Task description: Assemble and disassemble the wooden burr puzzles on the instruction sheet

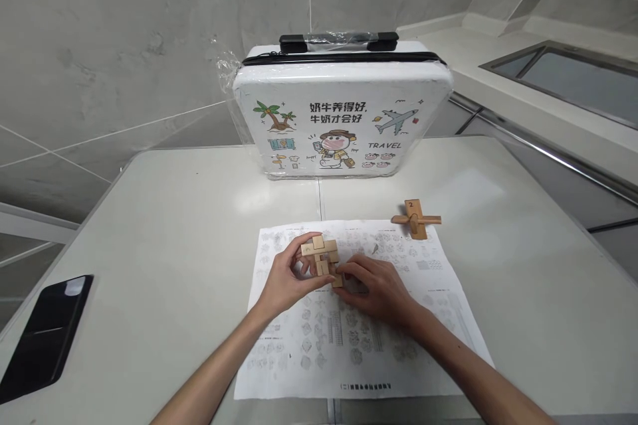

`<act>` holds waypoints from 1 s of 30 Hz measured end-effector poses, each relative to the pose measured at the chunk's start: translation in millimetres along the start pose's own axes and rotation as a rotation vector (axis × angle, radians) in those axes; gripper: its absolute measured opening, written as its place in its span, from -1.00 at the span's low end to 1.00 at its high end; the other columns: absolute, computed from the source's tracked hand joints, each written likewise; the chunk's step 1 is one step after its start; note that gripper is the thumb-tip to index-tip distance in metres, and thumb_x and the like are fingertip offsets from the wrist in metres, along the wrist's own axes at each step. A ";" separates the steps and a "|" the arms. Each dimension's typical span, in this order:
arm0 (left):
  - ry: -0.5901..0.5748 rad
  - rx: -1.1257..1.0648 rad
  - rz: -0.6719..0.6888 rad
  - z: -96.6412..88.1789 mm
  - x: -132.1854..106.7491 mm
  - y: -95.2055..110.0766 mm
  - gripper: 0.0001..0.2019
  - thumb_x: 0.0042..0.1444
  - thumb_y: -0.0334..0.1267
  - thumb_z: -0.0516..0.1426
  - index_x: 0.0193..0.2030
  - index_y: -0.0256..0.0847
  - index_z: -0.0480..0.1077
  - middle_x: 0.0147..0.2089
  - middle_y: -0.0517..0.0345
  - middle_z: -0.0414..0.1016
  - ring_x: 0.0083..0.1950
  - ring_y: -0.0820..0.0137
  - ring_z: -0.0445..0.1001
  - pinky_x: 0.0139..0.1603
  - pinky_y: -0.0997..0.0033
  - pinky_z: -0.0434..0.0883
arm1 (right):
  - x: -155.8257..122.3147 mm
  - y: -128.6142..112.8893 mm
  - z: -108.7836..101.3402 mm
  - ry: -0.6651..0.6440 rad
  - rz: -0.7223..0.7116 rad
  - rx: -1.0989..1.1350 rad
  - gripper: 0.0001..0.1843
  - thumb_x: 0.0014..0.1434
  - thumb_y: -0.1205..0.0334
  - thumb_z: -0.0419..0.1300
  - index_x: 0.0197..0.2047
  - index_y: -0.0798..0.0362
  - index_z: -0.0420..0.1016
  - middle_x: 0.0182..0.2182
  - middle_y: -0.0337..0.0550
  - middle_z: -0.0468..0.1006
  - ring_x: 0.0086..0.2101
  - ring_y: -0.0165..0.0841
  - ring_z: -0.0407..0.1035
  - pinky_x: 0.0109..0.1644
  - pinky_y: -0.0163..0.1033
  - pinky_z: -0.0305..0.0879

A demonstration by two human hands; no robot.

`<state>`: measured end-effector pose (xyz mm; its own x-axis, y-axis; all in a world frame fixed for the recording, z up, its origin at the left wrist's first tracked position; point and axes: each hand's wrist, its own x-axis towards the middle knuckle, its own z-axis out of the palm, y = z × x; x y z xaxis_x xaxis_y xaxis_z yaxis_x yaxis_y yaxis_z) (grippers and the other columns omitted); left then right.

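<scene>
Head view, centre of frame: wooden puzzle (322, 257) over a printed sheet (349, 339) on the white table (164, 232). Left hand (286, 279) clamped on the puzzle's left side; right hand (373, 289) closed on its lower right. Upper right of the sheet: second wooden puzzle (415, 218), numbered 2. Top centre: white case (343, 113). Lower left: black phone (47, 335).

Bright, even overhead light; pale sheen on the white table (164, 212); the left hand (286, 279) and right hand (376, 289) cast faint shadows on the printed sheet (349, 358); the wooden puzzle (321, 255) is sharp; edges bow with wide-angle distortion.
</scene>
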<state>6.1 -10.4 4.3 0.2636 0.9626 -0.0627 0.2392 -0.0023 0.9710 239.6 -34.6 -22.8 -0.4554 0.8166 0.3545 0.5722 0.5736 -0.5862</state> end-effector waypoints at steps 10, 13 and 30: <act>0.020 0.025 -0.011 -0.1 -1.1 -0.8 -0.24 0.02 0.05 0.47 0.33 -0.05 0.38 -0.27 0.20 0.41 -0.33 0.37 0.38 -0.34 0.39 0.44 | 3.9 -4.3 -16.0 0.016 0.382 0.613 -0.84 0.40 0.16 0.21 0.01 -0.06 0.36 -0.18 -0.10 0.71 -0.32 -0.26 0.62 -0.28 -0.19 0.58; 0.029 0.002 -0.008 0.9 -1.0 -0.8 -0.24 0.02 0.04 0.47 0.33 -0.06 0.38 -0.32 0.23 0.36 -0.36 0.38 0.35 -0.34 0.39 0.42 | 2.7 -1.6 -14.4 0.034 0.356 0.511 -0.79 0.41 0.19 0.20 0.09 -0.05 0.41 -0.20 -0.09 0.69 -0.27 -0.22 0.61 -0.27 -0.19 0.56; -0.103 0.187 0.116 5.1 -5.3 -4.7 -0.26 0.07 0.08 0.45 0.35 0.01 0.35 -0.24 0.19 0.48 -0.33 0.36 0.40 -0.36 0.40 0.43 | -5.2 4.0 -6.7 0.079 0.022 0.093 -0.75 0.53 0.26 0.06 0.21 -0.03 0.40 -0.24 -0.10 0.69 -0.40 -0.27 0.57 -0.36 -0.24 0.37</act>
<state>8.4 -16.9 -1.1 0.3913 0.9202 0.0146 0.3679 -0.1710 0.9140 248.8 -36.2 -22.1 -0.3859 0.8338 0.3949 0.5139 0.5497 -0.6586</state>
